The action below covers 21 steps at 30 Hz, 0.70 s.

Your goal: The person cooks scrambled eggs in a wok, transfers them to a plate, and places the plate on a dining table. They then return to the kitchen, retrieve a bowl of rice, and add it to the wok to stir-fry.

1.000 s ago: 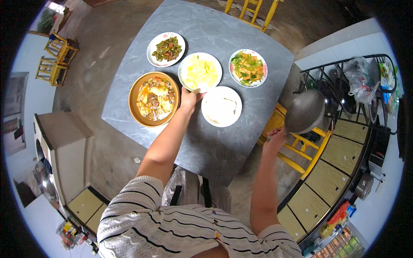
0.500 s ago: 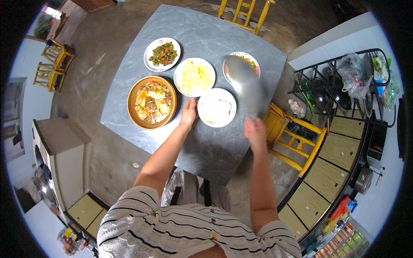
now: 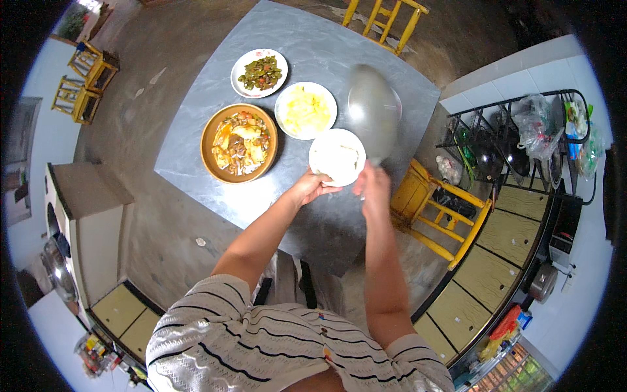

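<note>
On the table (image 3: pixel 307 36), I now have the left hand (image 3: pixel 311 187) gripping a white plate (image 3: pixel 337 157) by its near rim, shifted from just left, so it looks steadied. Beside it, the right hand (image 3: pixel 374 187) curls round a blurred grey paddle (image 3: pixel 369 111), pointing far, long axis near-to-far, over a farther plate (image 3: pixel 397 106).

Left hand (image 3: pixel 308 188), curled in a grip; left forearm (image 3: pixel 261 229), slanting far and right; right hand (image 3: pixel 374 188), blurred, closed in a grip; right forearm (image 3: pixel 385 268), extended far
</note>
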{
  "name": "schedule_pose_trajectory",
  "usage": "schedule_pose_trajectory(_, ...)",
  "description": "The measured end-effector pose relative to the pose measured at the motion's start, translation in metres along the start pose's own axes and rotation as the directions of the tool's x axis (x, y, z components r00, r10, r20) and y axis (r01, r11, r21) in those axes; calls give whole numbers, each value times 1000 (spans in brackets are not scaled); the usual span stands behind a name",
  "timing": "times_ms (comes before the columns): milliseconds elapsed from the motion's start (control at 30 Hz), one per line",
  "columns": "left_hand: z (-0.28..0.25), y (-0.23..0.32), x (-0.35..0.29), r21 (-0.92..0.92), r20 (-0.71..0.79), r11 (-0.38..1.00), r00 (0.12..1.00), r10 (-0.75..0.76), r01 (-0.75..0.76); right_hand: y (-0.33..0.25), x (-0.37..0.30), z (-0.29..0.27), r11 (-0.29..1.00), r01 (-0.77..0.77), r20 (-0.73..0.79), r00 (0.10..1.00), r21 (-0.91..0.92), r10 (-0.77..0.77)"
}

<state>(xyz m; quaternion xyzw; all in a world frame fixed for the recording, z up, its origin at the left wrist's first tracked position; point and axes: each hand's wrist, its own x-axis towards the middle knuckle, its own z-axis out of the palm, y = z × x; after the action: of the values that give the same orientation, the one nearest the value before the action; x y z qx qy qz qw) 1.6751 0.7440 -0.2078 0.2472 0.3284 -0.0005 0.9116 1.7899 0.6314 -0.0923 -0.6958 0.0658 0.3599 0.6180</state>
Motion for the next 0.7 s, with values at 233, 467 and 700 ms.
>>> schedule_pose_trajectory(233,-12,-22,-33,15,-58,995,994,-94,95,-1,-43,-48,999,-38,0,999,-15,38)
schedule_pose_trajectory(467,-32,-51,-166,-72,-13,996,998,-59,58,-22,-65,-143,959,166,-662,749,230,28)
schedule_pose_trajectory(700,-40,-174,-332,-255,-331,873,886,325,-416,55,-102,-69,983,177,289,940,47,-183)
